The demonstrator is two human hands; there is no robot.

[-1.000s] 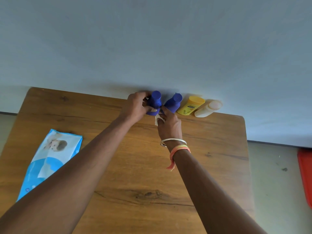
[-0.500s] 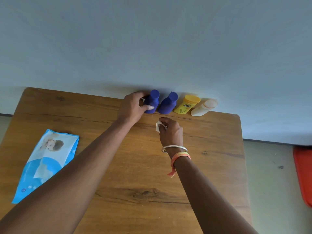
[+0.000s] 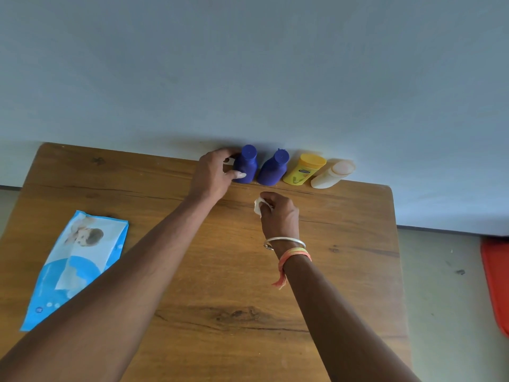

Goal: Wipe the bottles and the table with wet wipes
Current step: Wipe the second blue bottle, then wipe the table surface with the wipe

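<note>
Well, the pale grey-blue wall (image 3: 248, 64) fills the upper half of what I can see, and the wooden worktop (image 3: 220, 285) is pushed up against it. The wood is brown, with dark knots and grain lines. To its right is a strip of grey floor (image 3: 440, 285), and a red object (image 3: 495, 282) lies at the far right edge, cut off so that I cannot tell what it is.

Both bare forearms reach across the worktop toward the wall. A blue and white wet-wipes pack (image 3: 74, 268) lies flat near the left edge, well apart from everything else.

Four bottles stand in a row at the back edge, close against the wall. From the left they are the first blue bottle (image 3: 246, 165), the second blue bottle (image 3: 272, 169), a yellow bottle (image 3: 303, 169) with a yellow cap, and a cream bottle (image 3: 332, 175) at the right end. They stand just beside one another.

The left grip (image 3: 212, 175) is wrapped round the first blue bottle from its left side, with the thumb across the front and the fingers reaching behind it. The right grip (image 3: 279, 215) sits in front of the row and apart from the bottles, its fingers curled and pinching a small crumpled white wipe (image 3: 258, 206). The wipe is low over the wood, but I cannot tell whether it touches it.

On the right wrist are a silver bangle (image 3: 285, 239) and an orange thread band (image 3: 294, 253) with a loose tail.
</note>
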